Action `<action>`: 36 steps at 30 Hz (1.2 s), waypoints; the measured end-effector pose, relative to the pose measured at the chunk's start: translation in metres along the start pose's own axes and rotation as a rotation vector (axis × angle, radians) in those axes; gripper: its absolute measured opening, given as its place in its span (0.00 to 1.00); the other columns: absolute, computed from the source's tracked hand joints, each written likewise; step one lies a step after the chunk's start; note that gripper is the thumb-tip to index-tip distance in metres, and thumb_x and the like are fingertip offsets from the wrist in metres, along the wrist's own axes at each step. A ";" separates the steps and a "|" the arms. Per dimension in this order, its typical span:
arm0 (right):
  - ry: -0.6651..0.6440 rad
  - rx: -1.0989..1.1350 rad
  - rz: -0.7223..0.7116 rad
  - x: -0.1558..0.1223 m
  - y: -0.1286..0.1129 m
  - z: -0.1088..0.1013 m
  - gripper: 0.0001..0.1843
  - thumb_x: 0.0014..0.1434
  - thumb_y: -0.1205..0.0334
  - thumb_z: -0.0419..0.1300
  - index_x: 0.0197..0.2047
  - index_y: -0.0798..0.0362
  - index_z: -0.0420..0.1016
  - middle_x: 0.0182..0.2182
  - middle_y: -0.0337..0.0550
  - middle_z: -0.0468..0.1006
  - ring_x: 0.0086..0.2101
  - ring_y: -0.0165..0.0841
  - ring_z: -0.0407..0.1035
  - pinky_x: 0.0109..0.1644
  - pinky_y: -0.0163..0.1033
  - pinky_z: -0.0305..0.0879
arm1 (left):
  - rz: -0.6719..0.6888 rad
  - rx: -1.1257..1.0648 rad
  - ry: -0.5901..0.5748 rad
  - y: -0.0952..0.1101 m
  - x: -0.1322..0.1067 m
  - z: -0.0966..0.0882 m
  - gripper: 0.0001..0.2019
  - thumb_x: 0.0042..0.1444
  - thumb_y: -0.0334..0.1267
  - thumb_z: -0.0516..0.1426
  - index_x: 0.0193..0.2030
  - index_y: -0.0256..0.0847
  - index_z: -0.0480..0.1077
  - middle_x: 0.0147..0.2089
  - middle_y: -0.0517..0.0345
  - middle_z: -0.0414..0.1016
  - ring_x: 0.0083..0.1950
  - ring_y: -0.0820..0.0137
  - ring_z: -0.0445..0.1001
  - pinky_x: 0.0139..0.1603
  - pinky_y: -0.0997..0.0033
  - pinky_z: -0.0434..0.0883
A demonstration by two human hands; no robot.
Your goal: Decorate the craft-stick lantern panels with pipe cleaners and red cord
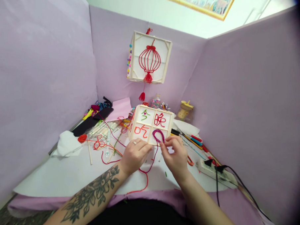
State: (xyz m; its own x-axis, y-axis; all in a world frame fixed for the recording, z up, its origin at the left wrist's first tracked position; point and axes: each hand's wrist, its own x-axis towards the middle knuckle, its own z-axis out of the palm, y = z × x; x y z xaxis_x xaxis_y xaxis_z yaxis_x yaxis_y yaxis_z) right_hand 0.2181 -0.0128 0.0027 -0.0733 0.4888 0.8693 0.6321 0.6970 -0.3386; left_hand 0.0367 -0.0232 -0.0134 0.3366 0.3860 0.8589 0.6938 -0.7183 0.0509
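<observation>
Bending a magenta loop onto the little frame lantern

The magenta cord (158, 134) looks soft and bendy, probably a fuzzy wire that keeps a curve, so I'd guess it's best pinched close to the bend, not out at the loose end. It sits in the lower right pane of the white lantern box (150, 125), which stands on the desk (68, 175) and looks light and flimsy, easy to tip. The right hand (175, 154) has its fingers (167, 142) nearly closed, nipping the cord at the pane's bottom edge. The left hand (134, 156) lies curled against the box's lower edge, steadying it, fingers only loosely open. A red cord (143, 179) trails below.
</observation>
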 end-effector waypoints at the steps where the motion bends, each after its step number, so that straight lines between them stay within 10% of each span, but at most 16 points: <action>1: -0.025 0.019 0.011 -0.006 -0.001 -0.001 0.10 0.58 0.67 0.59 0.27 0.52 0.64 0.30 0.42 0.73 0.34 0.33 0.68 0.41 0.40 0.65 | 0.004 -0.001 0.008 0.000 0.000 0.001 0.04 0.62 0.32 0.55 0.42 0.38 0.71 0.35 0.57 0.76 0.37 0.69 0.71 0.42 0.66 0.71; 8: -0.138 -0.157 0.126 -0.040 0.000 0.004 0.09 0.62 0.57 0.58 0.33 0.53 0.66 0.19 0.34 0.71 0.18 0.27 0.66 0.24 0.31 0.58 | 0.015 -0.006 0.007 -0.002 -0.001 0.002 0.06 0.61 0.31 0.55 0.43 0.39 0.71 0.35 0.56 0.76 0.38 0.69 0.71 0.43 0.66 0.71; 24: -0.099 -0.226 0.062 -0.024 0.004 0.002 0.08 0.63 0.63 0.55 0.35 0.54 0.72 0.25 0.39 0.77 0.22 0.27 0.69 0.28 0.31 0.60 | 0.134 0.303 -0.052 0.000 -0.001 0.009 0.07 0.61 0.29 0.53 0.42 0.42 0.70 0.59 0.56 0.73 0.66 0.63 0.63 0.71 0.49 0.46; 36: -0.048 -0.224 0.086 -0.015 0.006 0.001 0.07 0.64 0.62 0.55 0.35 0.53 0.72 0.23 0.38 0.76 0.21 0.27 0.67 0.27 0.32 0.59 | 0.183 0.324 -0.095 0.000 -0.001 0.008 0.07 0.62 0.30 0.52 0.42 0.43 0.71 0.60 0.60 0.72 0.70 0.63 0.57 0.74 0.47 0.36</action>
State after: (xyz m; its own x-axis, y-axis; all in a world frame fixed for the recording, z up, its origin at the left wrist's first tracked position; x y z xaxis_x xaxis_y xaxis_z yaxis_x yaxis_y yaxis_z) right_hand 0.2224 -0.0154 -0.0126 -0.0446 0.5695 0.8208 0.7923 0.5206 -0.3182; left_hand 0.0419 -0.0187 -0.0184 0.5204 0.3316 0.7869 0.7772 -0.5657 -0.2756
